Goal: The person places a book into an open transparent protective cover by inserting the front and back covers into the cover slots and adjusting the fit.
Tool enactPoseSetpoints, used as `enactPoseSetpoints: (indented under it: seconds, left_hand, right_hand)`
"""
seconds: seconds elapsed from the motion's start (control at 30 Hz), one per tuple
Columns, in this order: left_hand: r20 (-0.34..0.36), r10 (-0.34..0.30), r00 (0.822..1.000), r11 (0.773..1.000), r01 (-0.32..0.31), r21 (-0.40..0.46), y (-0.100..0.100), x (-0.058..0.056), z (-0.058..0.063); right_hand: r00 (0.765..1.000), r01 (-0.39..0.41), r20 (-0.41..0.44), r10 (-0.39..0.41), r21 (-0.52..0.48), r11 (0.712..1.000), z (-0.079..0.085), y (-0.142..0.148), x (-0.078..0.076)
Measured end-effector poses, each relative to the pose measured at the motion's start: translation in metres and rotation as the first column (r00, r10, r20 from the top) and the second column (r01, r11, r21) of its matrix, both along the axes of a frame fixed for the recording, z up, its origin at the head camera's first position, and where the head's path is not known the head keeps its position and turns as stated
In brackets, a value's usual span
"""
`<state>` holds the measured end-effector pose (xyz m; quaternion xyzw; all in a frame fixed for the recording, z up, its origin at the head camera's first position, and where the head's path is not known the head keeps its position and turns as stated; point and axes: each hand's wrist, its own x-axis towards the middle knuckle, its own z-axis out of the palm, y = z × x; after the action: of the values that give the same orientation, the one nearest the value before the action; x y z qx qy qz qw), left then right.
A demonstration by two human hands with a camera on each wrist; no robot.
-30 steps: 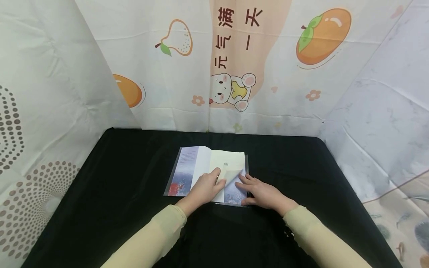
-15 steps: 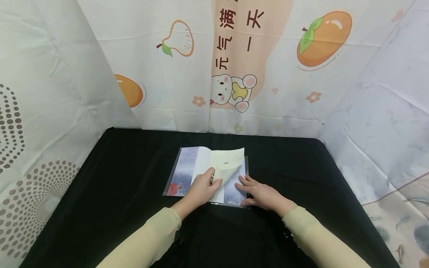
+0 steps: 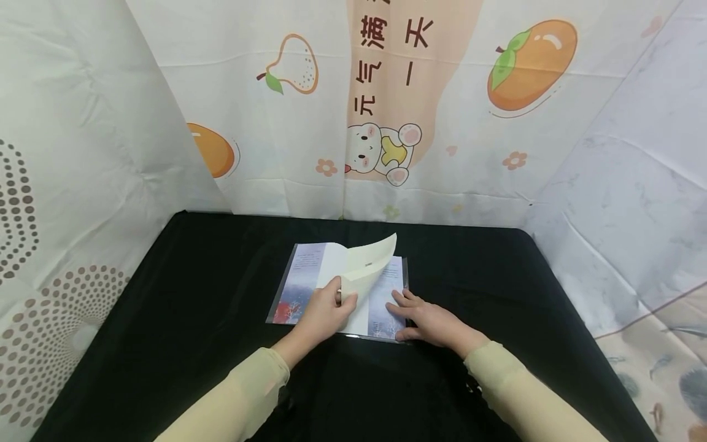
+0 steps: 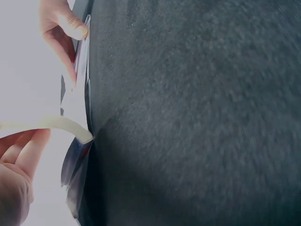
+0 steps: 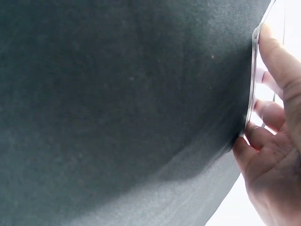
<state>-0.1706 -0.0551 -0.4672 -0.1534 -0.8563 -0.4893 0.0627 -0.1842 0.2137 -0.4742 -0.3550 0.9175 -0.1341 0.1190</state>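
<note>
A book in a clear plastic cover (image 3: pixel 405 273) lies spread on the black cloth, its left flap (image 3: pixel 305 285) printed in purple-blue with a red patch and pale trees. My left hand (image 3: pixel 320 312) pinches the near edge of the cream pages (image 3: pixel 369 263), which curl up and lean leftward. In the left wrist view the lifted pages (image 4: pixel 70 126) arch over the fingers of that hand (image 4: pixel 16 172). Fingers spread, my right hand (image 3: pixel 432 319) rests on the book's right flap (image 3: pixel 381 316). The right wrist view shows this hand (image 5: pixel 275 160) at the cover's edge.
Black cloth (image 3: pixel 188 294) covers the table on all sides of the book. Behind stands a white curtain (image 3: pixel 237 92) with fruit and bear prints. Dotted fabric (image 3: pixel 66 215) hangs on the left, and a pale patterned sheet (image 3: pixel 624 202) on the right.
My left hand has drawn back to the left with the pages, whose far corner rises higher and uncovers more of the right flap. The right hand has stayed in place.
</note>
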Motion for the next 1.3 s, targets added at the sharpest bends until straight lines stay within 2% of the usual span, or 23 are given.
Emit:
enactPoseSetpoints:
  seconds: [0.37,0.53,0.83,1.17,1.3]
  left_hand:
    - [-0.022,0.057,0.998,0.997,-0.056,0.055,-0.019,0.007,0.009]
    - [-0.024,0.063,0.998,0.996,-0.061,0.068,-0.026,0.010,0.011]
    - [-0.022,0.071,0.997,0.996,-0.070,0.064,-0.034,0.013,0.014]
    - [-0.004,0.105,0.995,0.994,-0.104,0.020,-0.043,0.018,0.016]
    - [0.022,0.111,0.994,0.993,-0.111,0.039,-0.046,0.020,0.015]
  right_hand:
    - [1.000,0.003,0.006,-0.003,0.000,1.000,0.001,0.000,0.001]
    - [1.000,0.004,0.011,-0.004,-0.003,1.000,0.003,0.000,0.001]
    - [1.000,0.004,0.010,-0.004,0.005,1.000,0.003,0.000,0.002]
    - [1.000,-0.001,0.020,0.000,0.009,1.000,0.004,-0.001,0.001]
    - [1.000,-0.004,0.030,0.004,0.009,1.000,0.004,-0.001,0.002]
